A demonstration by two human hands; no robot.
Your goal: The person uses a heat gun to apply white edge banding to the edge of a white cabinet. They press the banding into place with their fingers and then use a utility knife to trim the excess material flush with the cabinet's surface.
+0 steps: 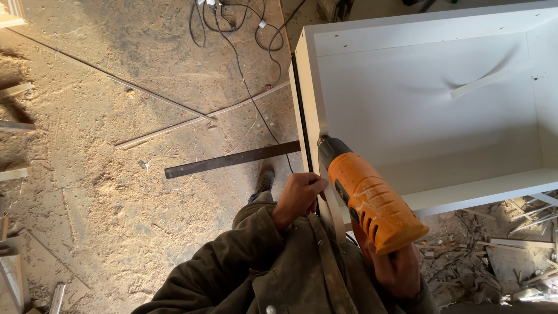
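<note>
r hand (401, 268) w/ orange heat gun (372, 200)

One orange drill (372, 200), one white cabinet (430, 104), two hands, one dark flat bar (232, 159).

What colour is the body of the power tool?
Orange, with a dark nose; the power tool shows in the head view.

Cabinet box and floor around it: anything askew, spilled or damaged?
No damage shows on the white cabinet box. A loose pale strip lies slanted inside it. The floor is covered in sawdust, with a tangle of cables and a dark flat bar lying loose. The right hand holds the orange power tool; the left hand touches the panel edge.
</note>
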